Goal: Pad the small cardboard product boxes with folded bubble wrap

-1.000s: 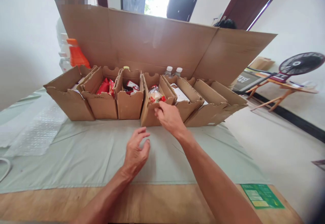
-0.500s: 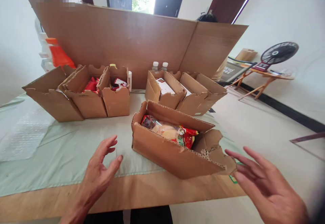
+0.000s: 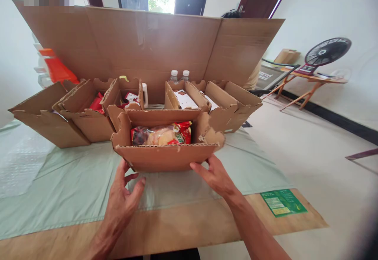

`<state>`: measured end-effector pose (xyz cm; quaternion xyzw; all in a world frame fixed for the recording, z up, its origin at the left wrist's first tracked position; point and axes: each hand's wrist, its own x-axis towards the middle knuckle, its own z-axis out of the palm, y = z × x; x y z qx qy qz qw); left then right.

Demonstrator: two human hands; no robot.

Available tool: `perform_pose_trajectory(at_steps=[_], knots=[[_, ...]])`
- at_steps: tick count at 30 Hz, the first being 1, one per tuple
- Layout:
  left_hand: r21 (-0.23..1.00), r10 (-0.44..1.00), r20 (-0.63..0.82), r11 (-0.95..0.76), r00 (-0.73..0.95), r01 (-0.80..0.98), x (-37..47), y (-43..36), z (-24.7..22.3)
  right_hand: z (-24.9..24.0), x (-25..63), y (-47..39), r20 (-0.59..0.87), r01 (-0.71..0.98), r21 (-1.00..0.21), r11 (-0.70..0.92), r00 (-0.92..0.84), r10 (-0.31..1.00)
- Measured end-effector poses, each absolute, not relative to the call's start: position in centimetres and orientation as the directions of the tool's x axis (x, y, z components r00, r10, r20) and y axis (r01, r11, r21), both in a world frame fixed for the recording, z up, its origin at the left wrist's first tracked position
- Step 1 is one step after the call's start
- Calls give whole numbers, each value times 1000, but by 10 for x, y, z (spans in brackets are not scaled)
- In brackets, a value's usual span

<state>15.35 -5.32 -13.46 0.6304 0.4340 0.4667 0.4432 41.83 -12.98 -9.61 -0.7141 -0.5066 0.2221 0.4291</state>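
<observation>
An open-topped cardboard box [image 3: 165, 158] sits crosswise on the cloth in front of me. Inside it lies a red and clear food packet [image 3: 162, 135], with pale round pieces showing through the film. My right hand [image 3: 211, 173] grips the box's right end, thumb on the front face and fingers partly hidden round the corner. By the lower left corner is my left hand [image 3: 126, 183]; its fingertips are at the box's edge and the thumb stands apart, below the bottom edge.
Cardboard boxes [image 3: 85, 120] with red packets stand at the left, more boxes [image 3: 224, 114] at the right. Behind are two clear bottles [image 3: 185, 76], an orange container [image 3: 57, 66] and a tall cardboard screen [image 3: 153, 43]. Bubble wrap [image 3: 20, 161] lies left; a green card [image 3: 283, 203] is at the front right.
The box with the packet has turned from slanting to crosswise and shifted left. My right hand has moved left with it and now grips its end. My left hand has come to its left corner.
</observation>
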Motion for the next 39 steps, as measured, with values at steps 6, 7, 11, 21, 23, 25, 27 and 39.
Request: perform_pose_trajectory(at_steps=[6, 7, 11, 21, 23, 25, 27, 39], knots=[[977, 989, 91, -112, 120, 182, 134, -32, -157, -104, 437, -111, 131, 508, -861, -30, 279, 951], [979, 989, 90, -110, 118, 172, 133, -31, -161, -101, 443, -111, 174, 520, -854, -15, 313, 934], [979, 994, 56, -74, 98, 191, 134, -31, -167, -63, 467, -90, 372, 653, -757, -7, 440, 817], [972, 996, 52, -67, 75, 227, 132, -31, -169, 7, 485, -25, 433, 892, -418, -170, 360, 826], [968, 996, 46, -63, 74, 242, 133, -31, -168, 4, 488, -24, 365, 879, -436, -192, 368, 855], [966, 997, 28, -46, 73, 255, 133, -31, -166, 0, 490, -19, 258, 869, -438, -230, 367, 894], [967, 997, 16, -33, 70, 254, 134, -31, -165, -2, 491, -13, 204, 868, -428, -252, 365, 908], [977, 997, 47, -59, 63, 205, 133, -28, -175, -2, 462, -23, 300, 895, -191, -404, 445, 844]])
